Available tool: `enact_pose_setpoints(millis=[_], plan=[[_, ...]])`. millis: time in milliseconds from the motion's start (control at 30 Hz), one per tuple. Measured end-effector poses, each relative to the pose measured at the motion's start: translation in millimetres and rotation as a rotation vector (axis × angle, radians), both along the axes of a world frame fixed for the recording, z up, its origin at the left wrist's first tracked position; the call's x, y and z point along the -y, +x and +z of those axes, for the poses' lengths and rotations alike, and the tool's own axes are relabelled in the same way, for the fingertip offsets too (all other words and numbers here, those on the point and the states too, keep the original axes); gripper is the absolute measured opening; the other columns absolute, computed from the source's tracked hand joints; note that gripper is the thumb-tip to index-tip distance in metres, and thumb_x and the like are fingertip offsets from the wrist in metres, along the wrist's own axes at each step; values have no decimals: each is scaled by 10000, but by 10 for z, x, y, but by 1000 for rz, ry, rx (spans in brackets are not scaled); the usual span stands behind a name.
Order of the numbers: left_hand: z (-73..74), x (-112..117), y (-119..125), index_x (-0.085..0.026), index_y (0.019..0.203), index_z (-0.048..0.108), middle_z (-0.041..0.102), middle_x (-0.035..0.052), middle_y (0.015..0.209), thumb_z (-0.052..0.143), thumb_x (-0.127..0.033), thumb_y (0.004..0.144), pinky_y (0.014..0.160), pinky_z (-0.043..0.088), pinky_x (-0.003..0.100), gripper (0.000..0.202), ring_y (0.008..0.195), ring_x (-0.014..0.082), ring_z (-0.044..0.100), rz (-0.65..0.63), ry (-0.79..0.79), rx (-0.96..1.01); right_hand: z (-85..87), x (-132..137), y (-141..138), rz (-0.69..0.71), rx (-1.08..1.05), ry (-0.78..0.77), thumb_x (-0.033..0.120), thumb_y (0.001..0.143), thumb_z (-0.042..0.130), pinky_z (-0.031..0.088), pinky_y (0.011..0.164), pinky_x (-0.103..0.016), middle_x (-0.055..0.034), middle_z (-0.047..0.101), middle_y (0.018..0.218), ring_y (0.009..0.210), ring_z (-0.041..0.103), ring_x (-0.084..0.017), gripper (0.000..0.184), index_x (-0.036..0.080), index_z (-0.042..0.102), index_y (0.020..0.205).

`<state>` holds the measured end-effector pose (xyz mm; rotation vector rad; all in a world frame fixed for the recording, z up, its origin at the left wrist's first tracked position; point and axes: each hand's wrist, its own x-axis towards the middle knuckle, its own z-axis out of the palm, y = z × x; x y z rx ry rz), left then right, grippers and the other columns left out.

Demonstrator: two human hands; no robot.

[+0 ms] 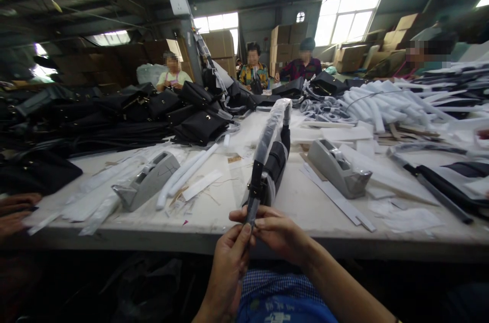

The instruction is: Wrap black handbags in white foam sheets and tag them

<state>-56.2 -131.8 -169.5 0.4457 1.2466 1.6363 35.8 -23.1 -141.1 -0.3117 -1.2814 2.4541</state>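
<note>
A black handbag [275,162] stands on the table right in front of me. Clear plastic film covers its raised handle [267,132], and the dark strap [252,206] below the metal fitting comes down towards me over the table edge. My left hand [234,247] pinches this strap between thumb and fingers. Close against it, my right hand [280,231] also grips the strap, its fingertips touching the left hand's. What lies between the fingertips is partly hidden.
Grey tape dispensers stand left [147,180] and right [339,167]. Black bags [202,122] pile up at the back left, white foam tubes [376,104] at the back right. Another person's hands [17,211] rest at the left edge. Several co-workers sit across the table [214,226].
</note>
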Motion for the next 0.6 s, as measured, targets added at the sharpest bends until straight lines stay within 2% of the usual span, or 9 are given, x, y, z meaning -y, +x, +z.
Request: enact_pose_setpoints(millis=[100,167,233,300,367,433,500,533,600], plan=[[-14,-11,22,-147,788,574,349,-83,591,732,-602,781,407,88,181,482,447,15,157,28,-25,-46,-25,75,-43,-150,94,108,445,801,764,431,603,-208,-74,705,894,660,562,-104,372,123,752,989],[-33,-22,33,-147,766,570,324,-86,573,708,-608,801,412,89,183,482,446,19,148,30,-30,-65,-59,88,-61,-176,108,153,511,824,734,421,575,-206,-53,694,835,585,526,-81,425,126,744,1003],[-53,-37,37,-148,748,576,322,-87,556,701,-618,801,410,99,184,489,434,20,148,12,-29,-71,-90,64,-41,-159,108,196,571,857,675,479,658,-239,-68,715,918,622,570,-95,481,147,727,1078],[-72,-47,28,-147,743,594,359,-78,556,702,-639,785,407,122,180,506,425,20,170,-8,-33,-98,-110,12,26,-158,134,308,621,905,576,515,778,-293,-83,726,932,743,644,-147,530,152,727,1098],[-94,-44,-7,-148,731,617,413,-59,552,689,-670,775,408,172,173,529,425,29,226,-6,-56,-185,-117,-62,132,-218,180,467,642,950,466,524,824,-324,-88,728,862,822,676,-190,582,141,755,1013],[-120,-30,-89,-158,741,659,526,-14,587,678,-698,760,438,302,178,540,460,67,372,33,-91,-338,-119,-157,257,-358,236,599,630,970,425,532,775,-317,-84,727,803,796,683,-201,596,148,765,888],[-140,-30,-226,-183,819,714,669,47,755,656,-713,764,598,474,231,536,644,161,580,126,-129,-509,-127,-276,373,-543,289,676,602,978,433,526,719,-298,-72,722,751,738,672,-192,569,163,743,791],[-139,-49,-308,-199,901,732,709,65,889,641,-712,776,712,513,267,535,789,212,636,186,-142,-585,-139,-344,419,-623,309,694,590,983,433,523,704,-293,-65,714,726,717,666,-187,558,171,725,757],[-96,-138,-470,-229,1143,690,682,82,1182,607,-708,805,903,497,324,593,1061,278,627,293,-105,-691,-185,-491,471,-742,339,709,563,991,435,529,711,-293,-59,711,740,731,668,-187,521,182,700,754]])
